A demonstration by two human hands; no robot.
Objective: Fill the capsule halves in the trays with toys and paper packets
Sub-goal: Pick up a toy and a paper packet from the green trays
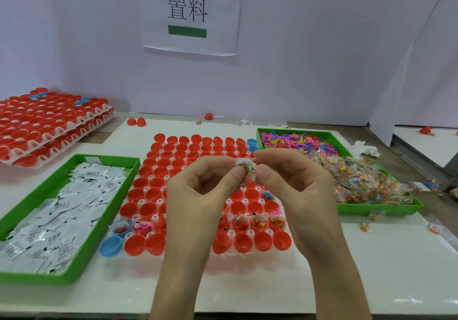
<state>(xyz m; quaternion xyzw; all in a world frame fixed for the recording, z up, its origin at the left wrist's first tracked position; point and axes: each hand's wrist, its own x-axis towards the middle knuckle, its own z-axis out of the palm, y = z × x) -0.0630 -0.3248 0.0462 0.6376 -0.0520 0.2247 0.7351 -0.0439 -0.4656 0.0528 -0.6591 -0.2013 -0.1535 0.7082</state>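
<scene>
Pinching 1 toy packet (247,170), left hand (198,193) and right hand (295,185) raised, thumbs inward, seemingly above capsule tray (160,201).

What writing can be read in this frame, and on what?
"置料" on the white paper sheet on the back wall.
Paper packets in the left green tray: print too small to read.
Toy packet pinched by left hand and right hand: nothing legible.

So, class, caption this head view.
Left hand and right hand pinch a clear bead packet above the tray of red capsule halves.
</scene>
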